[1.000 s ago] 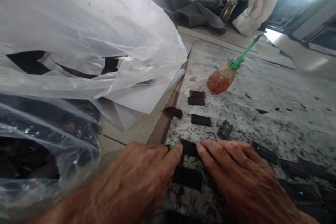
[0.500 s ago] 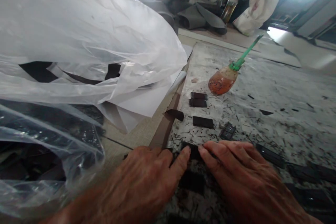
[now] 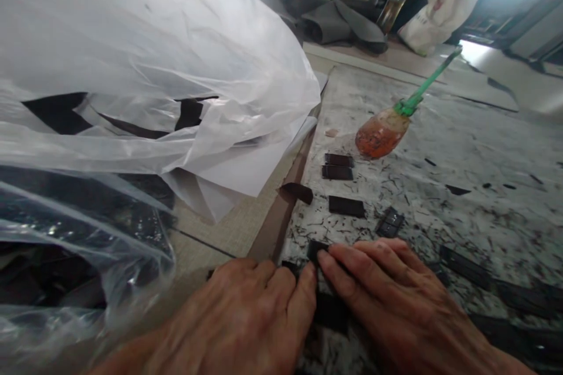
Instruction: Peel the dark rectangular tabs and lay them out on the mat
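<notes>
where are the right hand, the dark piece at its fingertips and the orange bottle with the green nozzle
Right hand (image 3: 387, 293), head view, back of the hand.
Dark piece (image 3: 315, 248), head view, its exposed left end.
Orange bottle (image 3: 379, 135), head view, its rounded body.

the right hand (image 3: 391, 293) touches a small black piece (image 3: 315, 248), the left hand (image 3: 246, 316) just beside it.

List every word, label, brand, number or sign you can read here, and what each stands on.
None can be read.
White bag at the back: a reddish mark and small print, too small and blurred to read.
Black pieces: no lettering that I can make out.
</notes>
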### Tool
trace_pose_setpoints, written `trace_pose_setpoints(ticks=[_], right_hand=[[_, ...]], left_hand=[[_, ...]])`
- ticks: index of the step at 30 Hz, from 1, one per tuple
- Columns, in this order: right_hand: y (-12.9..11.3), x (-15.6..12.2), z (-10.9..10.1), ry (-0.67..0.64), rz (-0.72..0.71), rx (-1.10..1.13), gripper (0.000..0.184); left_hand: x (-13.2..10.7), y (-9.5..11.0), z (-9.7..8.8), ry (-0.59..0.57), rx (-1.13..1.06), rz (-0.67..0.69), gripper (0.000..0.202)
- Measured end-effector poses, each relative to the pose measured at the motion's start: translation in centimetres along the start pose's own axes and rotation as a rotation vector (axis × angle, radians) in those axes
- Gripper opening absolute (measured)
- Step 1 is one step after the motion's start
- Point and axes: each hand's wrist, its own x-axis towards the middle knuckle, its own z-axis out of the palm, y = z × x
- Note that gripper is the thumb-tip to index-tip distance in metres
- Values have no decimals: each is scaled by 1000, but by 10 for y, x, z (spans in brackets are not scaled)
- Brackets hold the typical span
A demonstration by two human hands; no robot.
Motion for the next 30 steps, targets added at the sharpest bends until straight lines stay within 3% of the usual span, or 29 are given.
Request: trace_pose_setpoints(ticks=[8,11,13,15,18,22,26,30], right_hand=[[-1,0,1,21,-3,12,40],[-1,8,0,123,35,92,38],[2,15,-2,111,97,211,33],[4,21,-4,83,171,294,25],[5,27,-7,43,294,275,14],[3,36,-13,-167,376,236,8],[1,42,-20,-287,455,296,6],[-1,42,-21,-296,503,344,4]], left_hand=[[-2,0,-3,-48,-115,18,32],[-2,-3,-4,-22,-206,-44,31],[-2,-7,-4,7,-312,-100,24],[-2,-13,-4,62,-423,-151,17],[-3,-21,-6,262,-551,-207,21],[-3,-25,-15,440,-735,-338,26],[-1,-29,-20,505,-1041,-469,22],[1,-36,-17,494,-1459,-574,18]])
